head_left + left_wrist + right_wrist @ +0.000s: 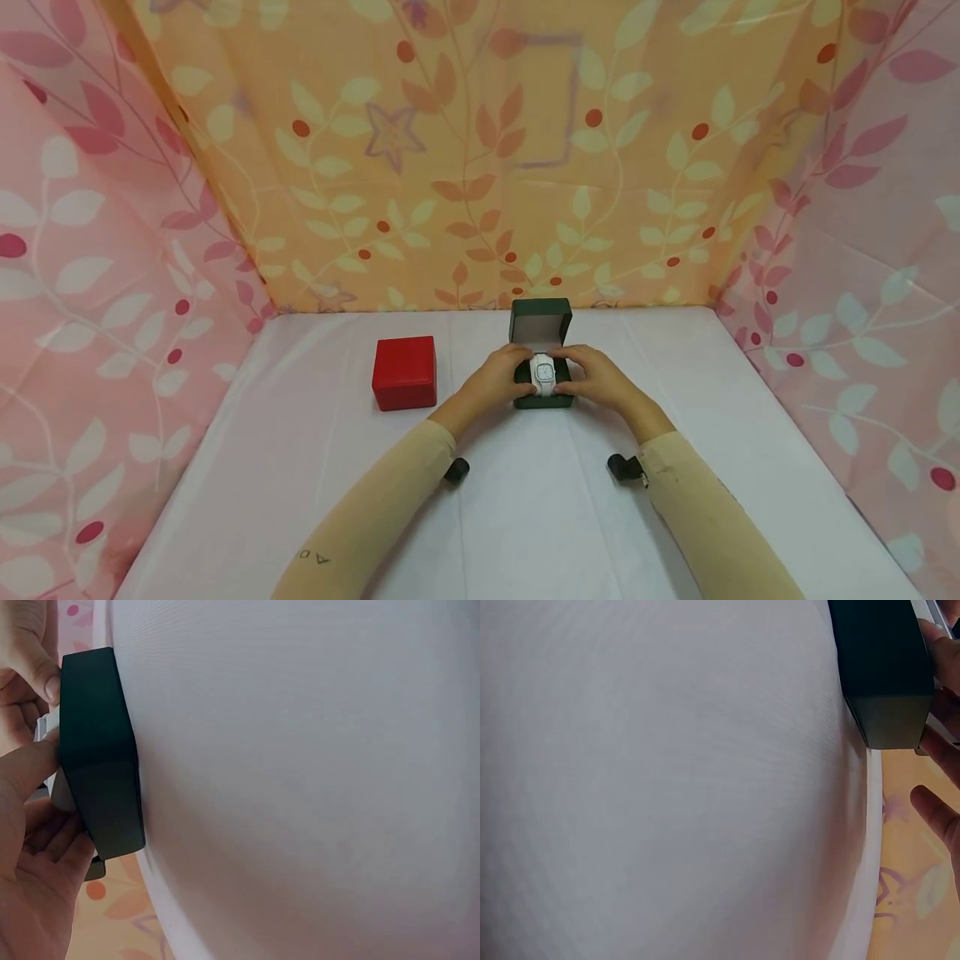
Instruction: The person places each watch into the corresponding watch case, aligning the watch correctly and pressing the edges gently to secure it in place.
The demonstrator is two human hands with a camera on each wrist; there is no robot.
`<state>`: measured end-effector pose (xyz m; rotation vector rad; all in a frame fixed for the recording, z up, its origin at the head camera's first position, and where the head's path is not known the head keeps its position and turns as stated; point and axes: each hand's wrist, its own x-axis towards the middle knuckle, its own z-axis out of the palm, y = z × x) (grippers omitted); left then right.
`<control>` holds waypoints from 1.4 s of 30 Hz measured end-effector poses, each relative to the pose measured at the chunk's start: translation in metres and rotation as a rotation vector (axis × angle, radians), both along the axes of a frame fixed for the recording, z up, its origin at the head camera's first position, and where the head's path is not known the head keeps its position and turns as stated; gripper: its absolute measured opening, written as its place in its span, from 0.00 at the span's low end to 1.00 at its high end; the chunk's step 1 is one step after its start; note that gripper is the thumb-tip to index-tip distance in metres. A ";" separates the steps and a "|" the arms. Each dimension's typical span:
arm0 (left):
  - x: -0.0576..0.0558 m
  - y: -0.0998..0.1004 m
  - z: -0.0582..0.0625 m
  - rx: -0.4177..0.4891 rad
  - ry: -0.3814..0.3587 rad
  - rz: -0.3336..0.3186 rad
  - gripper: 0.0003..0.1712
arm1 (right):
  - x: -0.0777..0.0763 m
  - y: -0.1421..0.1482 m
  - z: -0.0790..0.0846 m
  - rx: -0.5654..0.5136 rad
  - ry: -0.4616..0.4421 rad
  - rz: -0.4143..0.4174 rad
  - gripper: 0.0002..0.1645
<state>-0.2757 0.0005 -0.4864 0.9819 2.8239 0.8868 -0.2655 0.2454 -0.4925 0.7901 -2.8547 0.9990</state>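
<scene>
A white wristwatch (pixel 544 373) with a squarish face sits in the dark green watch box (pixel 543 402), whose lid (pixel 541 318) stands raised at the back. From the left, my left hand (pixel 497 377) holds the watch's side between thumb and fingers. My right hand (pixel 596 377) does likewise from the right side. In the left wrist view, the green box (pixel 97 712) hides much of the watch, and the left fingers (pixel 64 851) curl at its side. The right wrist view catches only part of the right fingers (pixel 941 754) beside the box (pixel 885 660).
A closed red box (pixel 405 373) stands on the white-covered table (pixel 360 500), left of the green box. Patterned cloth hangs at the back (pixel 465 150) and on both sides. Small black devices (pixel 624 468) are fixed at the wrists.
</scene>
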 end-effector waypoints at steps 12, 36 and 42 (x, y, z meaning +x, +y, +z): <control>-0.001 -0.002 0.004 -0.019 -0.024 -0.017 0.36 | -0.001 -0.002 0.007 0.029 -0.086 -0.013 0.41; -0.003 0.002 0.008 -0.095 -0.042 -0.009 0.36 | -0.005 -0.002 0.011 0.053 -0.098 -0.004 0.40; -0.005 0.003 0.006 -0.092 -0.034 -0.008 0.36 | -0.005 -0.002 0.012 0.083 -0.092 0.000 0.41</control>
